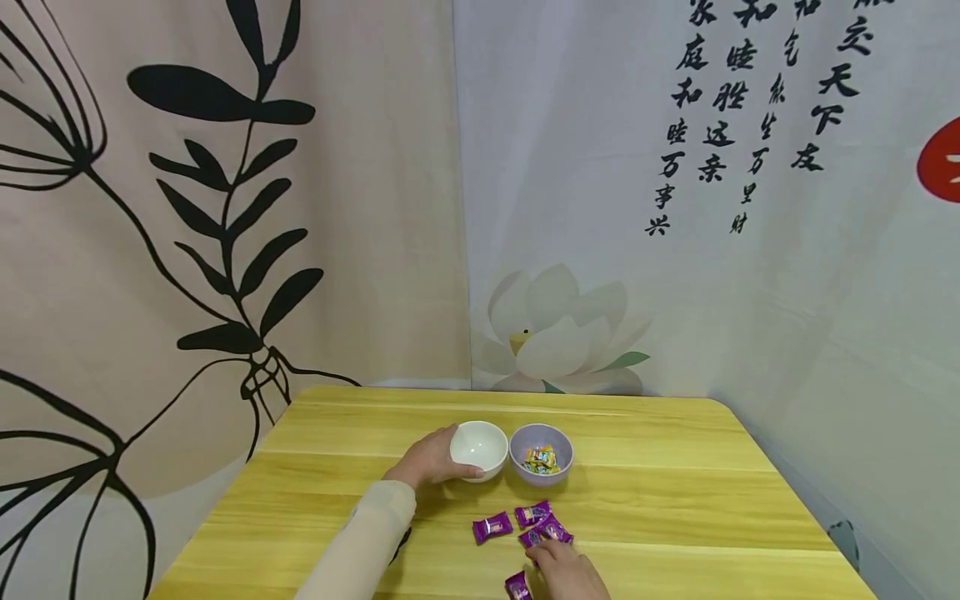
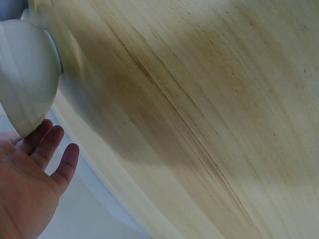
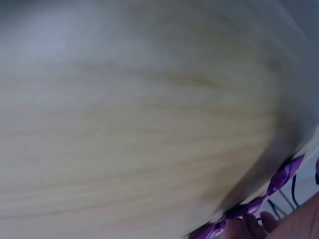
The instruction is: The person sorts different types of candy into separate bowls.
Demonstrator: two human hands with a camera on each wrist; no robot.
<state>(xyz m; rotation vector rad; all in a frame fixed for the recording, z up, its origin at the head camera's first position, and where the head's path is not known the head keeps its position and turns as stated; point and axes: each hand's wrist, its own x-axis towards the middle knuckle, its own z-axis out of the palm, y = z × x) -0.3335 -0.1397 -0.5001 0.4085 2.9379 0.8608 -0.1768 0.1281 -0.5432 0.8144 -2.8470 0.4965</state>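
Observation:
My left hand (image 1: 431,460) holds a white bowl (image 1: 483,442) by its left side, thumb near the front and fingers behind. In the left wrist view, fingertips (image 2: 42,132) meet the outside of this bowl (image 2: 30,69), some fingers spread away from it. Several purple-wrapped candies (image 1: 553,528) lie in a loose cluster, and my right hand (image 1: 570,573) reaches over the nearest ones with its fingertips right at the wrappers. In the right wrist view, fingers (image 3: 254,226) show beside purple wrappers (image 3: 284,174); I cannot tell whether they pinch one.
Close to the white bowl's right side stands a lilac bowl (image 1: 517,467) with yellow-wrapped candies (image 1: 542,460) in it. Single purple candies lie left of the cluster (image 1: 492,527) and nearer me (image 1: 517,586). The wooden table (image 1: 675,483) ends at a fabric backdrop (image 1: 390,250).

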